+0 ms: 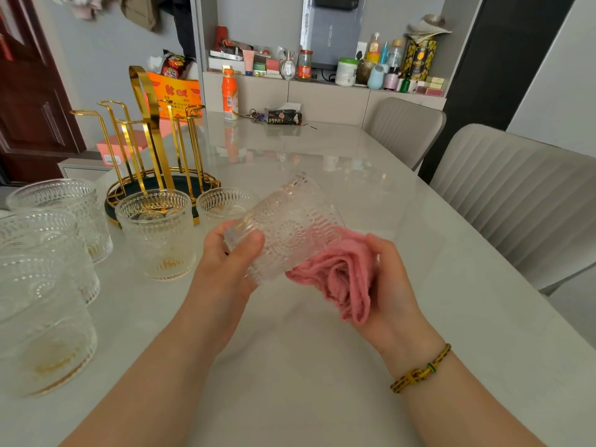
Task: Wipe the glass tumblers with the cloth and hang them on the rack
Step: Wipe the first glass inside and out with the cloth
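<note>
My left hand point(225, 262) grips an embossed glass tumbler point(287, 227) by its base and holds it tilted above the table. My right hand point(387, 275) holds a bunched pink cloth point(342, 275) against the tumbler's side and rim. A gold rack point(151, 146) with bare prongs stands on its dark round tray at the back left. Several more tumblers stand upright on the left: one point(158, 233) in front of the rack, one point(222, 206) partly behind the held glass, one point(64, 208) at the far left and others point(42, 317) near the left edge.
The pale glossy table point(322, 350) stretches ahead. An orange bottle point(230, 93), keys and a dark tissue pack point(283, 117) lie at its far end. Two grey chairs point(522, 201) line the right side. A cluttered shelf point(322, 69) runs along the back wall.
</note>
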Tool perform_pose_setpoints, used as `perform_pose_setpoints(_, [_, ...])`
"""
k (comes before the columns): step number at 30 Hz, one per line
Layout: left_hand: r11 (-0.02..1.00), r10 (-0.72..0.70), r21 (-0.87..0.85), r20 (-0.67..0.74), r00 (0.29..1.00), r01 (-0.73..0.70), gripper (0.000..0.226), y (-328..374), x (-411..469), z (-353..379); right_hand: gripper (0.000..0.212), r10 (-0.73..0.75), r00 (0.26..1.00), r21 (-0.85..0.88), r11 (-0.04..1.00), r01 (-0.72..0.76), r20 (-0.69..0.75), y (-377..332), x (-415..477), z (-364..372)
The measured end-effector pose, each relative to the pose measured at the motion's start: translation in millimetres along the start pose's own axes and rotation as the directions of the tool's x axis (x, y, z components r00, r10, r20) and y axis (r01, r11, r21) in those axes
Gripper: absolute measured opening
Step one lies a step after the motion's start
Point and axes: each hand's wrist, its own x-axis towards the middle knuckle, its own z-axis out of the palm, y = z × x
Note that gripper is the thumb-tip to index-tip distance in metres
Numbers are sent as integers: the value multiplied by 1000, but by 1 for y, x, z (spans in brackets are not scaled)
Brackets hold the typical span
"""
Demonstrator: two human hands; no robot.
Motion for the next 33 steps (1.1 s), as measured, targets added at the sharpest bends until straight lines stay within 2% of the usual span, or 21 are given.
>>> perform_pose_setpoints(1, [997,7,78,2,1000,-7,71,-2,0,0,32,-18,1000,1,1000,18,-14,-2,0,-2])
perform_pose_setpoints(4, [938,-14,346,27,1000,4,61,-3,-2,0,34,-42,997,-145,989,33,-62,-6,-3,-2])
perform_pose_setpoints(5, [914,-38,406,42,998,17,57,-3,-2,-1,41,-55,995,-173,984,40,-83,-7,-3,-4])
perform_pose_setpoints(7, [884,-84,466,65,994,44,51,-5,-2,-1,50,-95,987,-198,978,69,-126,-10,-4,-6])
perform_pose_setpoints(8, [875,-104,481,65,992,60,50,-6,-2,-2,42,-124,983,-229,969,90,-138,-10,-5,-6])
perform_pose_setpoints(10, [876,-120,479,109,987,54,45,-7,-4,-3,18,-144,980,-309,946,96,-138,-9,-7,-5])
perform_pose_setpoints(12, [887,-99,461,147,984,21,46,-7,-6,-1,10,-154,979,-324,940,104,-131,-8,-7,-6])
perform_pose_setpoints(16, [937,75,337,61,995,-91,49,-5,-5,2,14,-168,970,-170,976,138,-176,-6,-2,-8])
perform_pose_setpoints(19, [954,169,250,8,986,-165,86,-3,0,0,15,-123,977,-135,986,101,-173,1,1,-7])
perform_pose_setpoints(20, [948,192,258,3,981,-186,84,-3,0,0,16,-100,984,-135,988,80,-146,5,1,-4])
perform_pose_setpoints(24, [909,226,361,0,974,-211,51,-3,-6,9,31,3,999,-207,978,8,52,20,-4,9])
perform_pose_setpoints(26, [895,233,391,-2,972,-214,48,-4,-5,11,40,53,994,-249,968,-26,100,21,-4,9])
perform_pose_setpoints(29, [903,248,376,-58,967,-209,75,-8,1,4,39,116,978,-347,936,-51,171,22,-3,4])
perform_pose_setpoints(31, [906,255,373,-102,962,-201,89,-9,2,3,35,119,983,-378,924,-59,140,22,-3,4])
perform_pose_setpoints(33, [896,273,390,-104,956,-214,90,-7,0,3,30,83,993,-328,943,-51,87,20,-3,4])
